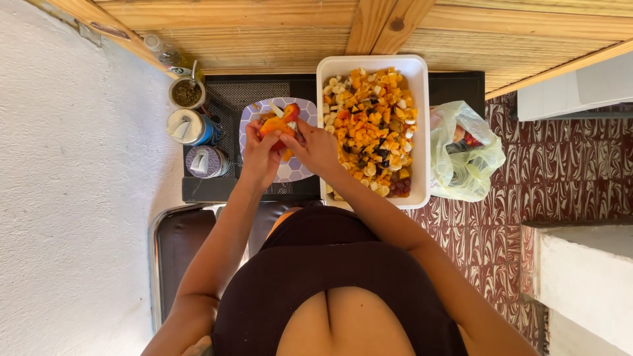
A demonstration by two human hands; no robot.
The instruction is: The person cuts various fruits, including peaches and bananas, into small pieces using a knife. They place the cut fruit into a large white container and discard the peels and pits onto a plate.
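Observation:
My left hand (260, 157) grips an orange-red piece of fruit (277, 124) above a small patterned plate (304, 111). My right hand (315, 148) is closed on a small knife (279, 112) whose pale blade rests against the fruit. Cut fruit bits lie on the plate under my hands. To the right stands a white rectangular tub (419, 125) filled with diced orange, yellow, white and dark fruit.
The plate and tub sit on a black stand (217, 188). Two cans (191, 127) and a small jar with a spoon (186, 93) line its left side. A clear plastic bag (465, 155) with scraps lies right of the tub. A wooden wall is behind; a chair frame (155, 250) below.

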